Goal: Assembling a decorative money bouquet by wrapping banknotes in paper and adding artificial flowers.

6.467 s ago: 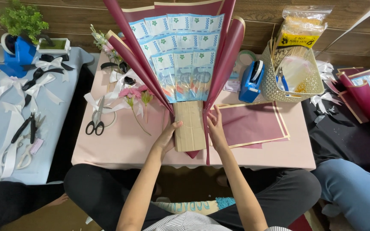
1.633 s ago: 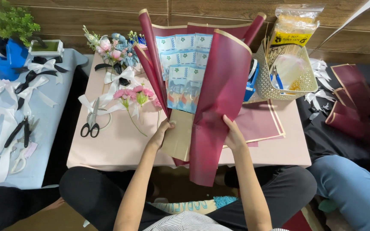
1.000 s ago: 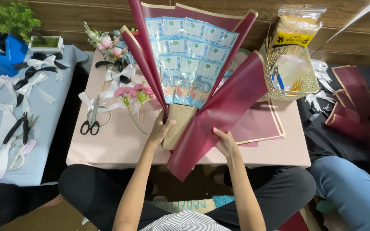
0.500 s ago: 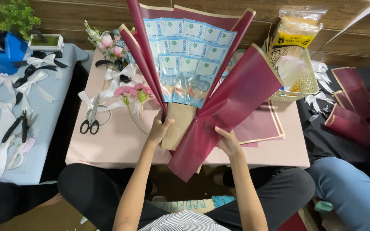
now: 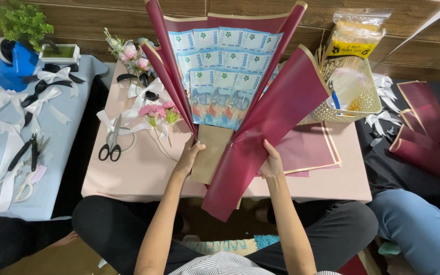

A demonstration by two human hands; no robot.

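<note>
Banknote bouquet [image 5: 225,91] upright over pink surface [image 5: 143,173]. Left hand [image 5: 189,155] grip closed on brown paper base [image 5: 211,158]; right hand [image 5: 271,164] grip pinches maroon wrap sheet [image 5: 271,127] right of bouquet. Advice: pull sheet snug, edges aligned.

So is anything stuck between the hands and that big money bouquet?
Nothing visible. The left hand touches the brown paper base, and the right hand rests directly on the dark red wrapping sheet folded over the bouquet's right side.

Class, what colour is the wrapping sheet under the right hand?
Dark maroon wrapping sheet with a thin gold edge, head view.
</note>
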